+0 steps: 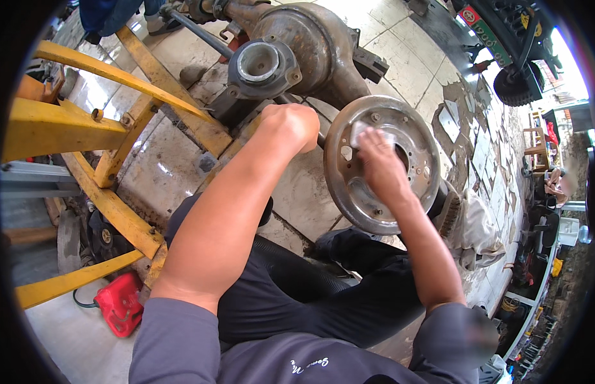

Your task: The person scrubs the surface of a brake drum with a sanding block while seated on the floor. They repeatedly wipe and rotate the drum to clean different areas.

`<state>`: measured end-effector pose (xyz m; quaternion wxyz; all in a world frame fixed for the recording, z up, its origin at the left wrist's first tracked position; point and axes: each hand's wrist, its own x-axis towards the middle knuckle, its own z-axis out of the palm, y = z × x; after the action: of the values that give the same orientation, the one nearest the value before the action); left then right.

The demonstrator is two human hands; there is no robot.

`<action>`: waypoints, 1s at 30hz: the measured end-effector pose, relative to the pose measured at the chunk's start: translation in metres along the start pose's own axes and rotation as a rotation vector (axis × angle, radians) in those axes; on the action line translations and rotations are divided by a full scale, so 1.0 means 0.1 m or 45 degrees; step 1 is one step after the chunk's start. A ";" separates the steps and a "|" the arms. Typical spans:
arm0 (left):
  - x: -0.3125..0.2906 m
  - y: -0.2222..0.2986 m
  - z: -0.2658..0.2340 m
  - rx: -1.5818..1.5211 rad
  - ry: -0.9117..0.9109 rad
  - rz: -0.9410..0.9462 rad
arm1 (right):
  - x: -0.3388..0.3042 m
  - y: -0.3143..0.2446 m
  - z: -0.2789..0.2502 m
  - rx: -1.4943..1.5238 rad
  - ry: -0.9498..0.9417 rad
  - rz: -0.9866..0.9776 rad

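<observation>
A round metal brake backing plate (339, 185) with several holes stands in front of me, tilted, at the end of an axle shaft (321, 139). My left hand (290, 127) is closed around the shaft, left of the plate; its fingertips are mostly hidden. My right hand (381, 160) presses a small pale rag (358, 133) flat against the plate's face, left of its centre hole. The rag is partly hidden under the fingers, and whether it is cloth or paper is unclear. Beyond my left hand lies a large rusty axle housing (297, 38) with a round open flange (259, 62).
A yellow steel frame (67, 134) stands at the left, close to my left arm. A red object (120, 304) sits on the floor below it. Right of the plate hangs a crumpled pale cloth (473, 224). Broken tiles (483, 141) cover the floor at the right.
</observation>
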<state>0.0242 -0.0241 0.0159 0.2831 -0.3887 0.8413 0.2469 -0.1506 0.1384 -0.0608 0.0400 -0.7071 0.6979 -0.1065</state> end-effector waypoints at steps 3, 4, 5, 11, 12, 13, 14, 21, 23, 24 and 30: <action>-0.06 0.03 -0.05 0.026 -0.049 -0.032 | -0.01 -0.11 -0.03 0.053 -0.029 0.015; -0.04 0.04 -0.04 0.017 -0.029 -0.016 | 0.01 0.06 0.02 0.014 0.037 0.083; -0.03 0.03 -0.04 0.002 -0.007 -0.008 | 0.05 0.10 0.00 -0.023 0.101 0.140; -0.01 0.02 0.03 -0.049 0.097 -0.096 | 0.03 -0.10 0.00 0.065 -0.012 0.000; -0.02 0.03 0.02 -0.044 0.107 -0.086 | 0.04 0.06 -0.01 0.052 0.037 0.076; -0.02 0.04 0.01 -0.017 0.057 -0.058 | 0.02 0.15 0.00 0.039 0.086 0.152; -0.05 0.05 -0.03 0.002 0.009 -0.043 | 0.03 0.11 -0.01 -0.005 0.096 0.148; -0.05 0.08 -0.08 0.030 -0.060 -0.053 | 0.04 0.08 -0.04 -0.048 0.035 0.229; -0.01 0.06 -0.02 0.071 -0.050 -0.044 | -0.01 -0.03 0.07 -0.101 -0.014 0.085; 0.00 0.04 -0.01 0.095 -0.044 -0.042 | -0.02 -0.07 0.04 0.015 -0.061 -0.033; 0.11 0.01 0.06 0.145 0.034 0.077 | -0.03 0.05 0.09 -0.161 -0.053 0.015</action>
<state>0.0190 -0.0248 0.0044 0.2858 -0.3496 0.8690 0.2020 -0.1533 0.1407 -0.0712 0.0101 -0.7063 0.7063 -0.0472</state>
